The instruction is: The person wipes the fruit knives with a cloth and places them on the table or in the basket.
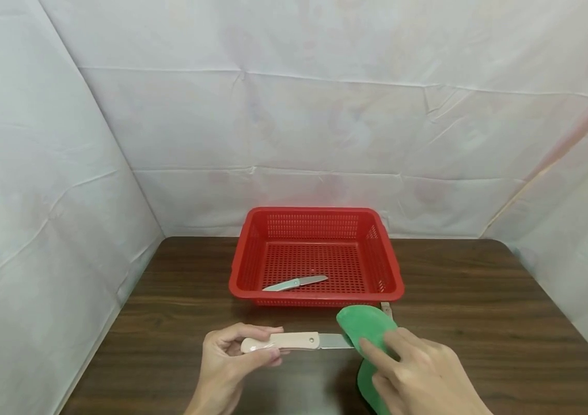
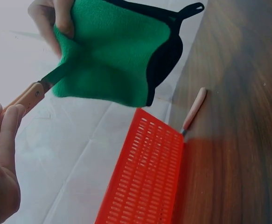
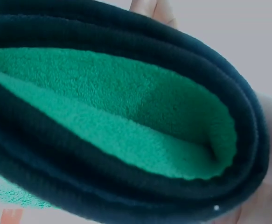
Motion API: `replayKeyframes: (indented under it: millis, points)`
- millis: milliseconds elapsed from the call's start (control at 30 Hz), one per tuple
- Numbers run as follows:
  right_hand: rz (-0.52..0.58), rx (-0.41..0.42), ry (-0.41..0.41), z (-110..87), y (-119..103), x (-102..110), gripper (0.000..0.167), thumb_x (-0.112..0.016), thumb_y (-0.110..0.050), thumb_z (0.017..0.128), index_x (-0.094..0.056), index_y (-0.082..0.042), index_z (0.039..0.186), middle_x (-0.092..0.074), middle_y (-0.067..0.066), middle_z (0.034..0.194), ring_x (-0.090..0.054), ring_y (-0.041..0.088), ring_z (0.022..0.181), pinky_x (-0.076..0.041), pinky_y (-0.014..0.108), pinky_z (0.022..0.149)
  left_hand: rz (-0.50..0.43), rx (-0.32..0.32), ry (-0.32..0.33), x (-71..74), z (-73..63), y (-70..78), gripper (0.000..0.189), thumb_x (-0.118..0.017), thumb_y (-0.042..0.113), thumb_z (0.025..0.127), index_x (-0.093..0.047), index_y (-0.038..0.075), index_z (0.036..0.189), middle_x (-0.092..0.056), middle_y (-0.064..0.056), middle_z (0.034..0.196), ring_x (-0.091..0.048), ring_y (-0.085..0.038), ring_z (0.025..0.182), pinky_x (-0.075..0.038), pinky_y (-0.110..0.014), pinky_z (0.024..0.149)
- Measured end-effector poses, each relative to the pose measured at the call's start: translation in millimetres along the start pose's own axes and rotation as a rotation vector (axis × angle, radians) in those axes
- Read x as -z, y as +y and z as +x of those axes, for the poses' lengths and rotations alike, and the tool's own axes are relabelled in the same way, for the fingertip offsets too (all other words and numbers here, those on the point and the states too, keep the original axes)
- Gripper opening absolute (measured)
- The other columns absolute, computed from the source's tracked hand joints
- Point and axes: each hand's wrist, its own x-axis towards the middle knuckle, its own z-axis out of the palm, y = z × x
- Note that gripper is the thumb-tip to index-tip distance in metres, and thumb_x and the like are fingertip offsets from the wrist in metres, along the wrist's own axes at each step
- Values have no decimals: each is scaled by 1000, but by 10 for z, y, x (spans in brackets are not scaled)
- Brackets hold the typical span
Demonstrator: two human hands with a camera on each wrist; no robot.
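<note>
My left hand grips a folding knife by its pale handle, with the blade out and pointing right. Its outer end disappears into a green cloth, which my right hand pinches around the blade. In the left wrist view the cloth shows a black edge and a small hanging loop, and the knife handle lies between my left thumb and fingers. Folded cloth fills most of the right wrist view and hides the blade there.
Behind my hands stands a red perforated basket, with another opened knife lying inside it. Beside the basket, a knife with a pinkish handle lies on the dark wooden table. White sheets hang around the table.
</note>
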Motion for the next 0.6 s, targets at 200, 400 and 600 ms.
replayKeyframes:
  millis: [200,400,600]
  points:
    - [-10,-17,35,-34,37,29,47,-23,-21,91,-68,-17,82,-31,-9,63,-22,1,56,-14,7,43,8,24,25,32,-36,21,29,-63,-21,76,-70,0,94,-66,-26,102,-69,-33,80,-55,-51,66]
    - [5,-49,37,-35,42,56,50,-23,-24,92,-71,-17,81,-31,-10,63,-20,-1,57,-14,6,44,29,8,15,39,-40,19,27,-63,-22,75,-69,-4,94,-66,-27,101,-69,-31,82,-54,-52,65]
    - [30,-91,18,-7,31,120,51,-26,-27,94,-75,-16,85,-37,-9,65,-24,-1,55,-18,6,42,74,-49,-27,41,-32,0,22,-64,-23,74,-65,-13,93,-66,-28,101,-68,-37,82,-53,-53,63]
